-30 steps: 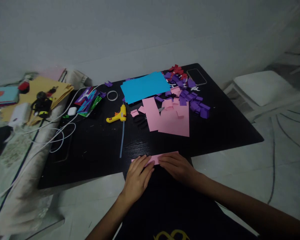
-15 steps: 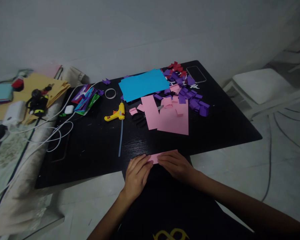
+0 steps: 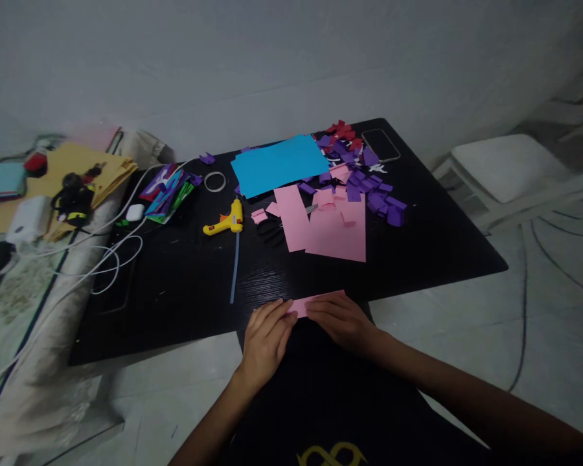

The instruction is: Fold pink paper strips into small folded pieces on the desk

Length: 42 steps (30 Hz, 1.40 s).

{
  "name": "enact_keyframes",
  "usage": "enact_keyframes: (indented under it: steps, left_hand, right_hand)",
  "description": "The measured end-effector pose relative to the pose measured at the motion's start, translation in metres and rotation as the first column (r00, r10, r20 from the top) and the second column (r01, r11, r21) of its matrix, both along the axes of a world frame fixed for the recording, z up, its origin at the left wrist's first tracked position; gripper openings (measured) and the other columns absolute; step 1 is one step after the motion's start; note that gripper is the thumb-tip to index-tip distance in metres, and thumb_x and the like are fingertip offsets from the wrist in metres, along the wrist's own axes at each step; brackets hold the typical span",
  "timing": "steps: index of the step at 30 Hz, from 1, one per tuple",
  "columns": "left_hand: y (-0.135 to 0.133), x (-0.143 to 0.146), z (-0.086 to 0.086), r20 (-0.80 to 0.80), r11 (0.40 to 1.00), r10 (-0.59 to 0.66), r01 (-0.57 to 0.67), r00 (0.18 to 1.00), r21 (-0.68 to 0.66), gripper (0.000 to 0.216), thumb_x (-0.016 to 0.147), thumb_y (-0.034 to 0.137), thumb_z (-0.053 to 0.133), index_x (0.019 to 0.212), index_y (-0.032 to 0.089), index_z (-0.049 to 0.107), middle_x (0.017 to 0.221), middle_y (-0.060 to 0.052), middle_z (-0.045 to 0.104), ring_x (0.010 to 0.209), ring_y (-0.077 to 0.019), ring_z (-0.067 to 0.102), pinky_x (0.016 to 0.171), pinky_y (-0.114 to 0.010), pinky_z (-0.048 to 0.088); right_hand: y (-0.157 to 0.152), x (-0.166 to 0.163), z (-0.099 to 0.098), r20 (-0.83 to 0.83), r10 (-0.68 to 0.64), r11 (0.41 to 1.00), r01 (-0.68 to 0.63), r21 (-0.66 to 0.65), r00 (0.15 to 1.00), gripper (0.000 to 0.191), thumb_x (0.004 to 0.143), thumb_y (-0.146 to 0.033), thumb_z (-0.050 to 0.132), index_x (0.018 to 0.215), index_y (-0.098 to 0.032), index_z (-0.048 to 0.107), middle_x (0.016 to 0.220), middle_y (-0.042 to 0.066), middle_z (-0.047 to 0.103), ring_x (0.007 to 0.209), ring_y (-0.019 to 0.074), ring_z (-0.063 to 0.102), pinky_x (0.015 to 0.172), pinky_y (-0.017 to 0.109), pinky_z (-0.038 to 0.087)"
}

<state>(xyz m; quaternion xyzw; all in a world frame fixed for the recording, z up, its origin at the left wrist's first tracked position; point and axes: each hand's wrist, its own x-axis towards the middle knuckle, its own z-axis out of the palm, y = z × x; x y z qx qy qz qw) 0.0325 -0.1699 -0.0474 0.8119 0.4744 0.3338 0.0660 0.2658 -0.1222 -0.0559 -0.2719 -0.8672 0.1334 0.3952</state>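
Observation:
A narrow pink paper strip [image 3: 300,307] lies at the front edge of the black table, between my hands. My left hand [image 3: 268,333] is closed on its left part, fingers together and pressed along the paper. On the right part, my right hand [image 3: 341,319] grips the strip the same way, fingertips on top. Both thumbs are mostly hidden. Beyond the hands are pink paper sheets [image 3: 337,236] with small folded pink pieces on them. Black-handled scissors [image 3: 271,232] are partly covered by one pink sheet.
A yellow glue gun [image 3: 229,220] with a long glue stick [image 3: 234,275] lies left of the scissors. Blue sheets [image 3: 282,163], purple folded pieces [image 3: 379,197] and a tape ring [image 3: 215,182] are farther back. White cables [image 3: 111,262] cross the left side; a phone [image 3: 381,144] lies back right.

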Motion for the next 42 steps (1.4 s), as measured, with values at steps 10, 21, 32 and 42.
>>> enact_keyframes:
  steps: [10,21,32,42]
  left_hand:
    - [-0.001,0.001,-0.001,-0.023,1.0,0.013,-0.012,1.0,0.02,0.022,0.1,0.011,0.061,0.117,0.021,0.071,0.127,-0.008,0.077,0.119,-0.0262,0.07,0.1,-0.044,0.053]
    - [0.0,0.001,0.002,-0.034,1.0,0.0,0.001,0.999,0.028,0.021,0.098,0.011,0.064,0.116,0.019,0.071,0.126,-0.008,0.077,0.119,-0.0261,0.07,0.101,-0.043,0.054]
    - [0.001,0.002,0.006,-0.056,0.999,0.005,-0.003,0.998,0.032,0.02,0.098,0.012,0.065,0.116,0.019,0.07,0.125,-0.008,0.077,0.117,-0.0266,0.07,0.098,-0.044,0.055]
    - [0.0,0.006,0.014,-0.106,1.0,0.019,-0.018,0.994,0.008,0.017,0.1,0.017,0.064,0.116,0.019,0.069,0.125,-0.008,0.077,0.117,-0.0284,0.07,0.1,-0.046,0.054]
  right_hand:
    - [-0.004,0.001,-0.003,0.067,0.001,1.0,0.0,-0.005,0.998,0.028,0.098,-0.003,0.057,0.121,-0.015,0.069,0.122,0.011,0.076,0.117,0.0238,0.069,0.098,0.041,0.062]
    - [0.0,0.009,0.006,0.11,-0.144,0.989,0.138,0.061,0.983,0.01,0.097,-0.012,0.068,0.102,-0.018,0.074,0.122,0.003,0.079,0.1,0.0221,0.068,0.088,0.037,0.059]
    - [0.003,0.051,0.013,0.176,-0.25,0.964,0.228,0.135,0.952,0.017,0.094,-0.015,0.074,0.111,-0.021,0.072,0.119,0.002,0.08,0.1,0.0245,0.069,0.082,0.039,0.058]
    - [0.006,0.066,0.021,0.227,-0.206,0.975,0.178,0.134,0.952,0.023,0.096,-0.014,0.067,0.119,-0.018,0.069,0.12,0.005,0.08,0.109,0.0282,0.071,0.082,0.042,0.061]
